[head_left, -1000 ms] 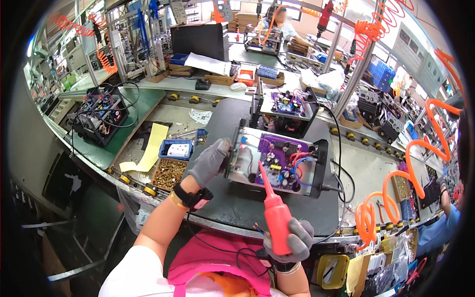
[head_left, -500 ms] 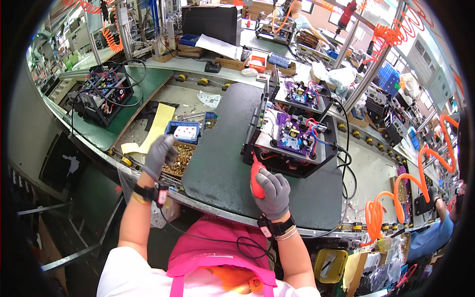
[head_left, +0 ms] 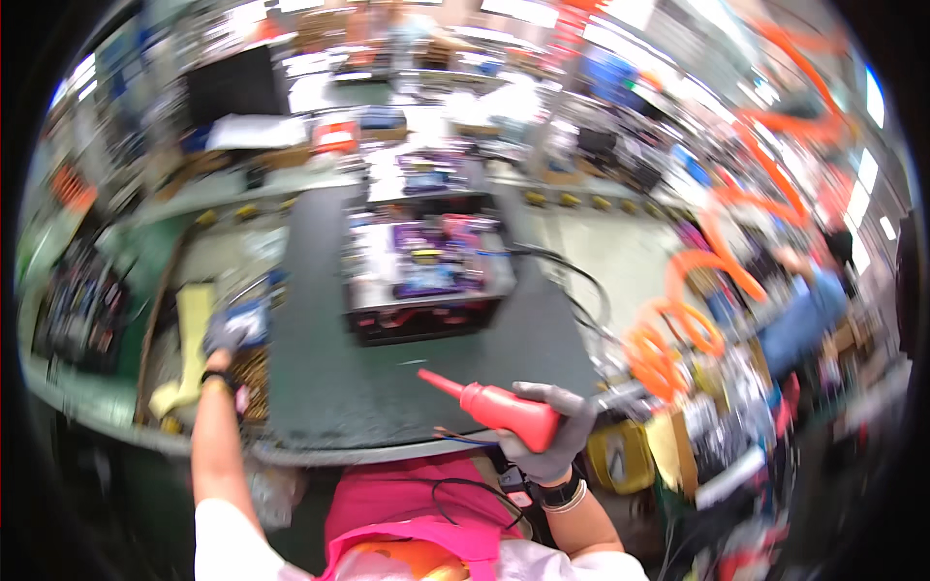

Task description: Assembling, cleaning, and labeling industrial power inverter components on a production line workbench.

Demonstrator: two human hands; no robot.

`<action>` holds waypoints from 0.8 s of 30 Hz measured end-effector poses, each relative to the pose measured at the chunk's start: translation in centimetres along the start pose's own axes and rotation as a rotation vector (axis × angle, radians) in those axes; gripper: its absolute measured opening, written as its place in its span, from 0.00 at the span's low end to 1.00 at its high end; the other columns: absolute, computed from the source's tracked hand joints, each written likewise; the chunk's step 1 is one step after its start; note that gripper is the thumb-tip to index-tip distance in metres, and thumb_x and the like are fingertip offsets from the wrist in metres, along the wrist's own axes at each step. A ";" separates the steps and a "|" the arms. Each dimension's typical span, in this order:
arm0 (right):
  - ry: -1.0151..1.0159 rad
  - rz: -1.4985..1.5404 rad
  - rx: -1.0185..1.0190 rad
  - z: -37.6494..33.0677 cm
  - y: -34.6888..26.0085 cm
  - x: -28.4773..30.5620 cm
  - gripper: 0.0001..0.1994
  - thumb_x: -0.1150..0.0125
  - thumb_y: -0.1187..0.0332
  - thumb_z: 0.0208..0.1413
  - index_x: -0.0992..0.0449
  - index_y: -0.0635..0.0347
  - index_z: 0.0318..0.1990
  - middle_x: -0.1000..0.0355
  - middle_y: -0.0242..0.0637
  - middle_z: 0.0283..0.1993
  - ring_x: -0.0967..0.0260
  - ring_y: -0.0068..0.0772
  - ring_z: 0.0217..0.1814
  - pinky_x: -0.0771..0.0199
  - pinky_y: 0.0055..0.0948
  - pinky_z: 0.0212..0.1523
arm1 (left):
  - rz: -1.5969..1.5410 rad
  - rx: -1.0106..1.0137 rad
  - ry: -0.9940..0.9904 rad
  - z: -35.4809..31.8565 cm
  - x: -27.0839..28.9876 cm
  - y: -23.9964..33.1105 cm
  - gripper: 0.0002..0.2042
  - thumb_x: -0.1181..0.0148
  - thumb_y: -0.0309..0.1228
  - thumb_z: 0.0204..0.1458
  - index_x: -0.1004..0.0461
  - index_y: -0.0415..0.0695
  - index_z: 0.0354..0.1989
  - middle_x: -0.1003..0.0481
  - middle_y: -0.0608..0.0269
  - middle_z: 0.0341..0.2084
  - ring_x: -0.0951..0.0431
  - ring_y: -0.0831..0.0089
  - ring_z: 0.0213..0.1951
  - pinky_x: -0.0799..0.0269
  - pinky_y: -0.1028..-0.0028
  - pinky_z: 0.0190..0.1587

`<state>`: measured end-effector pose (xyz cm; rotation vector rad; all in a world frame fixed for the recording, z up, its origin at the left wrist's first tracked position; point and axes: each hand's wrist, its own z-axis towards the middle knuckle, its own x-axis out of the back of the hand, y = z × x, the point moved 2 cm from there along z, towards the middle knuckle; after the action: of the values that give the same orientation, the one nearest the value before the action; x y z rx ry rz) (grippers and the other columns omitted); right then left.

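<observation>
My right hand, in a grey glove, is closed round a red squeeze bottle above the near edge of the bench. The bottle's tapered nozzle points up and left. In front of it stands an open black-cased electronic unit with a purple circuit board on top. My left hand, gloved too, is at a blue bin on the left, beside small brass-coloured parts. Motion smears its fingers, so I cannot make out whether they hold anything.
Yellow paper lies left of the blue bin. Another dark unit stands at the far left. Black cables run off right of the near unit. Orange coiled hoses hang at the right, near another person's blue sleeve.
The view has turned to the right. My right hand has drawn the red bottle back from the unit, its nozzle swinging leftward. My left hand has reached forward to the blue bin.
</observation>
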<state>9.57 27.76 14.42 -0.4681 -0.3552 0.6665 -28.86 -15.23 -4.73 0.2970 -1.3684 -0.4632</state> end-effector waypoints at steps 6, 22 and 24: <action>0.646 -0.247 -0.217 -3.1 -0.7 15.7 0.26 0.43 0.48 0.55 0.37 0.59 0.50 0.31 0.40 0.39 0.32 0.31 0.40 0.31 0.31 0.45 | 0.503 0.244 -0.042 0.8 1.6 -2.3 0.35 0.33 0.52 0.38 0.32 0.50 0.56 0.26 0.51 0.50 0.26 0.50 0.49 0.30 0.58 0.50; 1.196 -0.294 -0.726 -16.8 6.3 27.0 0.15 0.36 0.65 0.54 0.33 0.57 0.45 0.33 0.33 0.40 0.31 0.27 0.34 0.27 0.22 0.26 | -0.338 0.042 0.145 6.2 -0.7 -9.9 0.23 0.44 0.17 0.49 0.33 0.43 0.56 0.25 0.54 0.44 0.26 0.65 0.43 0.31 0.70 0.47; 1.168 -0.262 -0.734 -18.1 6.9 27.3 0.16 0.34 0.66 0.52 0.33 0.57 0.44 0.33 0.34 0.40 0.31 0.29 0.37 0.25 0.26 0.31 | -0.725 0.068 0.097 5.8 -0.5 -11.2 0.15 0.46 0.19 0.55 0.29 0.38 0.51 0.24 0.58 0.43 0.24 0.70 0.42 0.28 0.73 0.46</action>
<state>34.39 45.15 0.14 -1.3802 0.4770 -0.0928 -36.22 -24.42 -9.30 0.8708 -1.1544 -0.9857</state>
